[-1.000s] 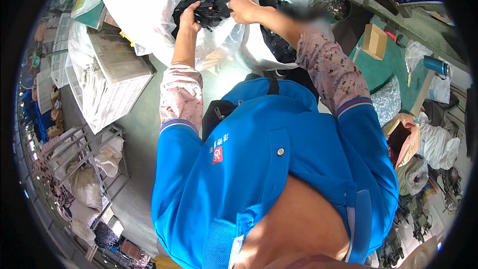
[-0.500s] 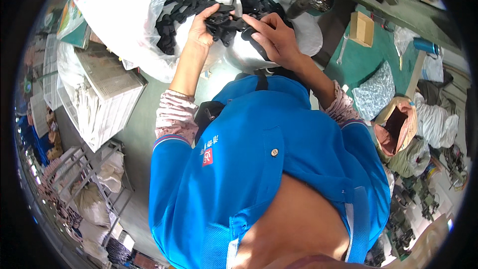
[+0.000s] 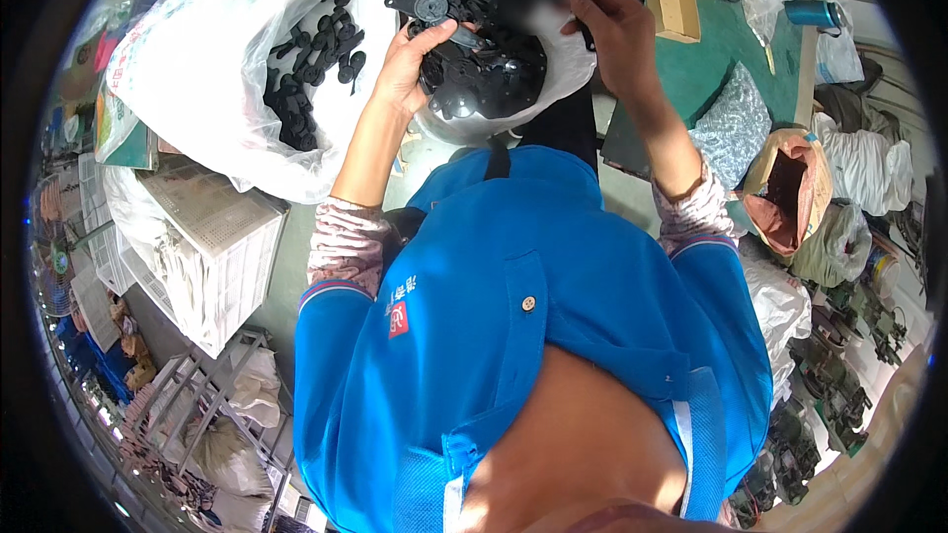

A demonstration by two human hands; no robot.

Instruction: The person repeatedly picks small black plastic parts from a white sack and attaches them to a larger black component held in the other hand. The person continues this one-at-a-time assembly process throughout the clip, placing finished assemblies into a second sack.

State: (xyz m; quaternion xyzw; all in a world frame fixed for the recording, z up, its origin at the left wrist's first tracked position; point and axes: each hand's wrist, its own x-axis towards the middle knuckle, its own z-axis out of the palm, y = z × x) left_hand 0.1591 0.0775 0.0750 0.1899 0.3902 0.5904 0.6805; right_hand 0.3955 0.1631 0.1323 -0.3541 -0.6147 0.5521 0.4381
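My left hand (image 3: 403, 71) is closed round a bunch of black plastic parts (image 3: 432, 6), flat pieces with round discs. It is over the left side of a white bag-lined container (image 3: 568, 74) with many more black parts (image 3: 484, 84) inside. My right hand (image 3: 614, 28) is over the container's right rim, fingers bent and pinched on a black plastic part (image 3: 587, 32), partly hidden by the fingers. A dark, smeared shape beside those fingers cannot be made out. Left of my left hand, a large white plastic bag (image 3: 212, 59) lies open with black parts (image 3: 296, 89) in it.
On the green table (image 3: 716, 59) at right are a cardboard box (image 3: 673, 10), a blue bottle (image 3: 814, 13) and a silvery bubble-wrap bag (image 3: 733, 128). An open paper sack (image 3: 787, 188) stands nearer. A white crate (image 3: 212, 237) and a metal rack (image 3: 207, 390) are at left.
My right hand has moved away from my left, up and to the right. My left hand still holds black parts. The view has shifted, showing more of the container.
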